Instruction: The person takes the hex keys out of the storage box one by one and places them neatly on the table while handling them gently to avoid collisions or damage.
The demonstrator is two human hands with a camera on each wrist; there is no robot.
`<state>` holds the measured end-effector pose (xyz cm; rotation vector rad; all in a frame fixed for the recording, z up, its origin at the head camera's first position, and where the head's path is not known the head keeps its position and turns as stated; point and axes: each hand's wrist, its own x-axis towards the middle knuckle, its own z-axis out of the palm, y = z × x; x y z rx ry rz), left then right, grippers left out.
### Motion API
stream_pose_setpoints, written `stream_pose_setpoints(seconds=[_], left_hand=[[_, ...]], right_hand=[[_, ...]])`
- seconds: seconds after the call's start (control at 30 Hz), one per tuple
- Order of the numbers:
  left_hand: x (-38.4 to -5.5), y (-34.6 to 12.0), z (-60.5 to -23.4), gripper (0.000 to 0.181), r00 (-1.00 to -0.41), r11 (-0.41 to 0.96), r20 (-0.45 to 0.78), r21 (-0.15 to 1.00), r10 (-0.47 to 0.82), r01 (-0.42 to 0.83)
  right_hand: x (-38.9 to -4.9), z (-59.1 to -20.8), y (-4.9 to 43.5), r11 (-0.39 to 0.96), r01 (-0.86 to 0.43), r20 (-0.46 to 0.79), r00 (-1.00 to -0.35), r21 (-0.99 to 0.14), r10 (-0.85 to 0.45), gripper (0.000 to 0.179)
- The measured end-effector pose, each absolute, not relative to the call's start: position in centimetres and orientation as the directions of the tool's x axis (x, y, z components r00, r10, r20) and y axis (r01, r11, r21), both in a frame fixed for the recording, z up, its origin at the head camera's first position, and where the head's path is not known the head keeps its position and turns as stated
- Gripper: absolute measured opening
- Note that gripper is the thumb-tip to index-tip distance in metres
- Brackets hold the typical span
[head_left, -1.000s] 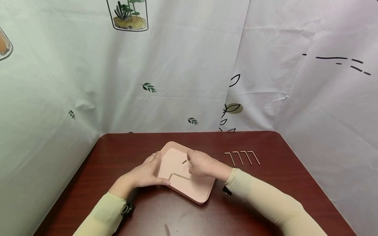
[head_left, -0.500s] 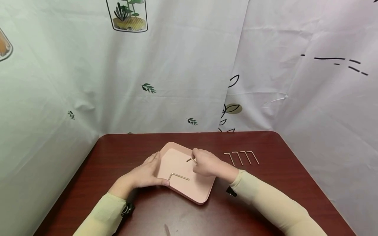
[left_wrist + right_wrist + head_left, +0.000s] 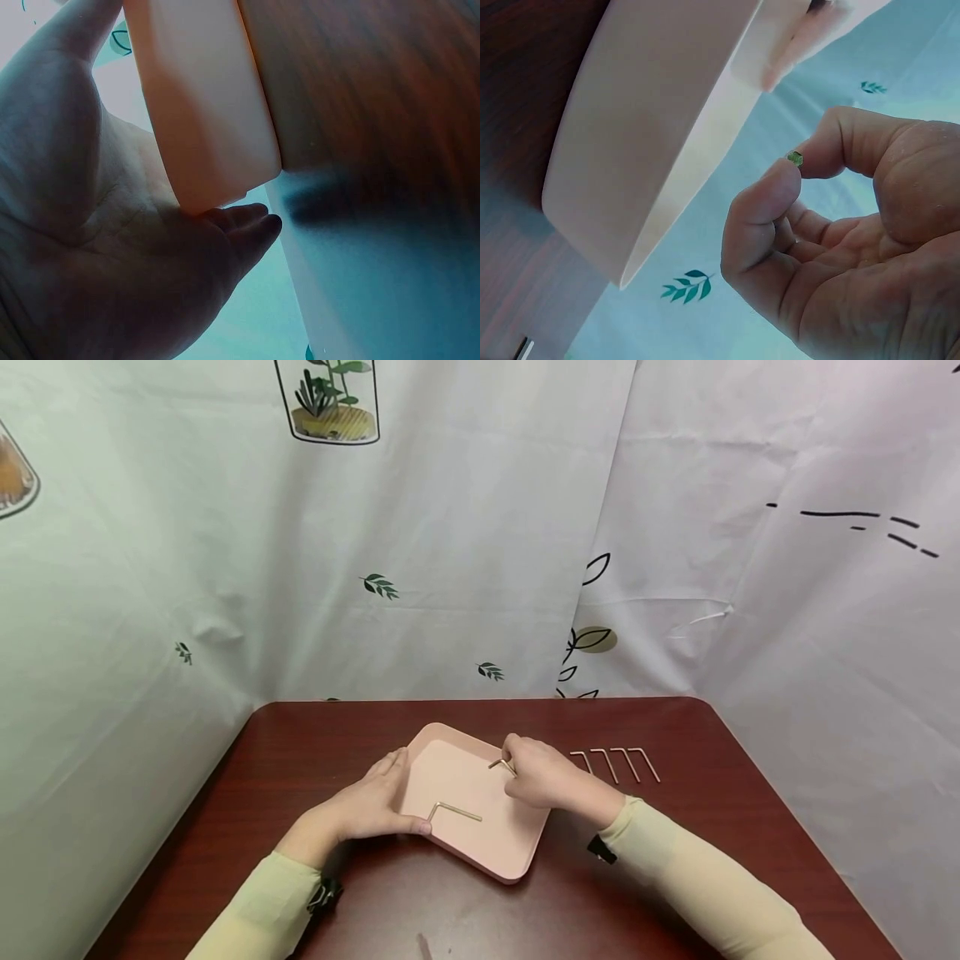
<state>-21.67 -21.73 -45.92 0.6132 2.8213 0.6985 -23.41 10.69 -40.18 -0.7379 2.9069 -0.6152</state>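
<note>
A pink tray [image 3: 465, 777] lies turned at an angle on the table. My left hand [image 3: 363, 803] spreads around its left corner, thumb along the near rim and straight fingers along the far-left side. In the left wrist view, that palm [image 3: 127, 262] faces the tray wall. Over the tray's right part, my right hand [image 3: 546, 773] pinches a hex key [image 3: 501, 763], its short bent end pointing left. The right wrist view shows one hexagonal key end [image 3: 795, 158] between thumb and fingertip. Another hex key [image 3: 459, 812] lies inside the tray, near the left thumb.
Several more hex keys [image 3: 650, 765] lie in a row on the dark red table [image 3: 720, 860], right of the tray; the right hand and forearm are close to them. Printed white cloth [image 3: 450, 527] hangs behind the table and at both sides.
My right hand has moved to the right across the tray with the hex key, toward the tray's right rim. The left hand, the tray and the other keys stay in place.
</note>
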Motion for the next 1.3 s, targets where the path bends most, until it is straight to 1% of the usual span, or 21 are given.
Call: stream_pose_setpoints(seconds=[0.47,0.93,1.3], left_hand=[[-21.7,-21.7,-46.1,0.146,-0.898,0.804,-0.063,0.477,0.435,0.356],[-21.6,-21.7,-45.8,0.145,-0.897,0.800,-0.052,0.477,0.438,0.363],[-21.5,-21.7,-45.7,0.145,-0.898,0.801,-0.053,0.476,0.437,0.362]], right_hand=[[-23.5,-40.1,12.5,0.831,-0.396,0.027,-0.907,-0.391,-0.419,0.027],[-23.6,-40.3,14.6,0.822,-0.405,0.069,-0.908,-0.402,-0.413,0.025],[-23.9,-40.5,15.8,0.836,-0.387,0.068,-0.917,-0.390,-0.393,0.025]])
